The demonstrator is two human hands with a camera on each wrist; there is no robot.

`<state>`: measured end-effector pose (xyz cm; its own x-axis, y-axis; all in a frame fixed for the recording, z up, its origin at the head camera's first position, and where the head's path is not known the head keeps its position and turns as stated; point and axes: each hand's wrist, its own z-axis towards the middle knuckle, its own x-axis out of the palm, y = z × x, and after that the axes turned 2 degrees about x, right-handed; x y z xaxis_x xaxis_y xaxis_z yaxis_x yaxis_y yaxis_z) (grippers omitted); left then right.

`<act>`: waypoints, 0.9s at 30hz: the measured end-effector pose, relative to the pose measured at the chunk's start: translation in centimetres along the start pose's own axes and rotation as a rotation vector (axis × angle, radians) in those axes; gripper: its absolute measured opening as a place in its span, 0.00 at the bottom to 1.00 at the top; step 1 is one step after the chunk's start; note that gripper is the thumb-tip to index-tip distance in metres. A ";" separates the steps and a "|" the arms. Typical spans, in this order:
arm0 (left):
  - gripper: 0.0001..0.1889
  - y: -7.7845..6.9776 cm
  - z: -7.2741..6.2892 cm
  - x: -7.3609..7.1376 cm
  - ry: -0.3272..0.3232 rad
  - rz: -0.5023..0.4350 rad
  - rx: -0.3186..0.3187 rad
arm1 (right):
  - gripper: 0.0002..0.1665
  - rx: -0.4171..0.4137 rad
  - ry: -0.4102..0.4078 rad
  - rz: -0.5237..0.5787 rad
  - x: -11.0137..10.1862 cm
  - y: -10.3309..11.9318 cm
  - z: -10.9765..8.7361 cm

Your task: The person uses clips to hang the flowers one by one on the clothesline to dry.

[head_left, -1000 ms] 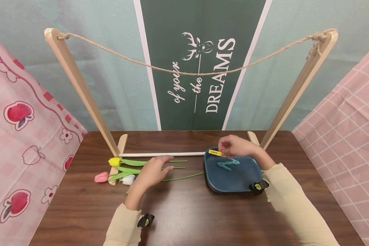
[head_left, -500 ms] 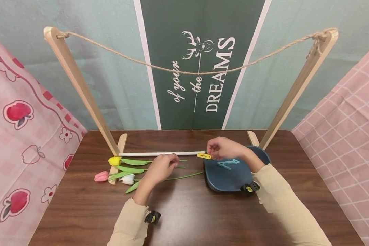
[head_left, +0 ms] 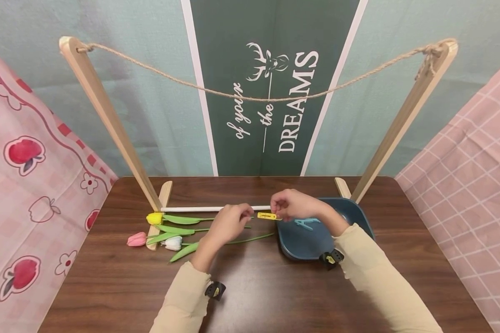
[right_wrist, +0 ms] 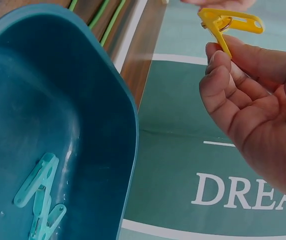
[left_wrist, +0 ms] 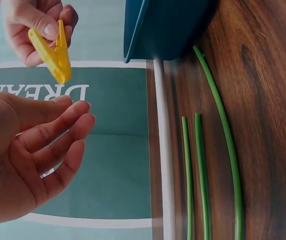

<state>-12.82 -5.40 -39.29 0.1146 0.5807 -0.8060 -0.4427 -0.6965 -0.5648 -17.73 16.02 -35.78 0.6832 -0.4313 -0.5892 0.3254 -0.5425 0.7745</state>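
Observation:
My right hand (head_left: 295, 203) pinches a yellow clothespin (right_wrist: 235, 23) by one of its legs, just left of the blue bin (head_left: 306, 243). The clothespin's other end points at my left hand (head_left: 230, 222). In the left wrist view, that hand's fingers (left_wrist: 58, 125) are loosely bent with nothing in them, their tips a short gap from the clothespin. Teal clothespins (right_wrist: 39, 187) lie in the bottom of the bin. Below my left hand, the green stems (left_wrist: 228, 145) of three artificial tulips lie on the table.
Yellow (head_left: 154, 218), pink (head_left: 136, 239) and white tulip heads (head_left: 172, 243) lie at the left. Two wooden posts (head_left: 108, 118) stand at either side, a sagging rope (head_left: 271, 100) strung between their tops. A white rod (head_left: 200, 209) joins them low down, behind the stems.
My right hand has carried the yellow clothespin leftward from over the bin. My left hand has moved right along the stems, its fingers drawing in, so the hands are closer together.

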 end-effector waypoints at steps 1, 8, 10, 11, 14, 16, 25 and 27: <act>0.04 -0.1 0.1 0.0 0.006 -0.007 0.001 | 0.09 -0.009 0.002 0.002 0.0 0.1 0.0; 0.05 -0.5 0.4 0.1 0.024 -0.035 0.016 | 0.08 -0.002 0.011 0.012 0.2 0.6 0.2; 0.05 -0.6 0.4 0.2 0.025 -0.031 0.020 | 0.09 0.003 0.012 0.017 0.2 0.6 0.2; 0.05 -0.6 0.4 0.2 0.026 -0.030 0.022 | 0.09 0.005 0.012 0.018 0.2 0.5 0.3; 0.06 -0.7 0.5 0.2 0.038 -0.029 0.019 | 0.09 0.002 0.015 0.025 0.2 0.4 0.3; 0.06 -0.8 0.5 0.3 0.046 -0.028 0.015 | 0.09 -0.002 0.017 0.031 0.3 0.3 0.3; 0.07 -1.0 0.6 0.3 0.065 -0.031 0.020 | 0.07 -0.018 0.020 0.054 0.4 0.0 0.3; 0.06 -1.0 0.6 0.4 0.066 -0.028 0.022 | 0.07 -0.023 0.023 0.065 0.3 0.0 0.4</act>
<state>-12.85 -4.26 -38.94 0.1857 0.5704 -0.8001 -0.4579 -0.6702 -0.5840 -17.74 15.61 -36.06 0.7179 -0.4488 -0.5322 0.2942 -0.4973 0.8162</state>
